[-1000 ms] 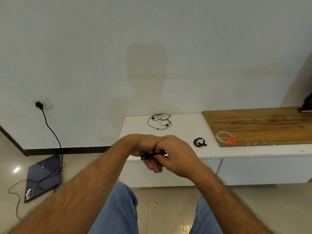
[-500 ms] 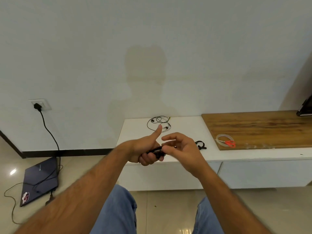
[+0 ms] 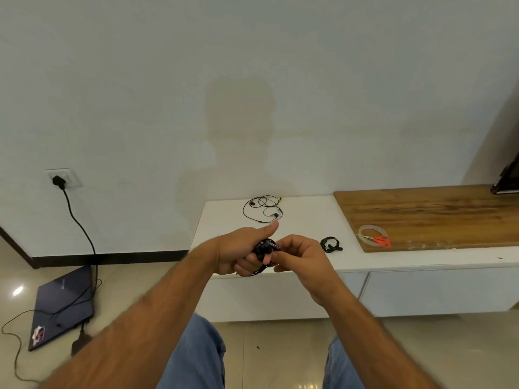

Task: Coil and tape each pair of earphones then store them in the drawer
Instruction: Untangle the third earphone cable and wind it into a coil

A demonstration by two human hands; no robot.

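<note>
Head view: left hand (image 3: 238,252) raised in front of the white cabinet (image 3: 309,265), fingers curled round a black coiled earphone bundle (image 3: 264,248), thumb stuck out straight toward the wall. Right hand (image 3: 302,258) just beside it, fingertips pinching the right edge of the same bundle. A short length of dark cord hanging below the left fingers. Both forearms reaching in from the lower corners, blue jeans (image 3: 196,357) visible between them.

On the cabinet top, near the wall, a loose earphone pair (image 3: 262,209) spread in open loops, not coiled. Farther right and nearer the front edge, a second coiled earphone pair (image 3: 330,244) lying as a small tight black ring, well apart from the loose one. Right of that, a wooden board (image 3: 435,214) covering the cabinet top; near its front left corner a clear tape roll (image 3: 370,231) with orange-handled scissors (image 3: 380,240) lying across it. Drawer fronts (image 3: 438,290) below the cabinet top closed.

Far left, a wall socket (image 3: 63,178) with a black plug in it, cable (image 3: 81,228) running down to a dark laptop (image 3: 61,304) lying closed on the tiled floor. At the right edge, a dark object standing on the board, too cropped to identify
</note>
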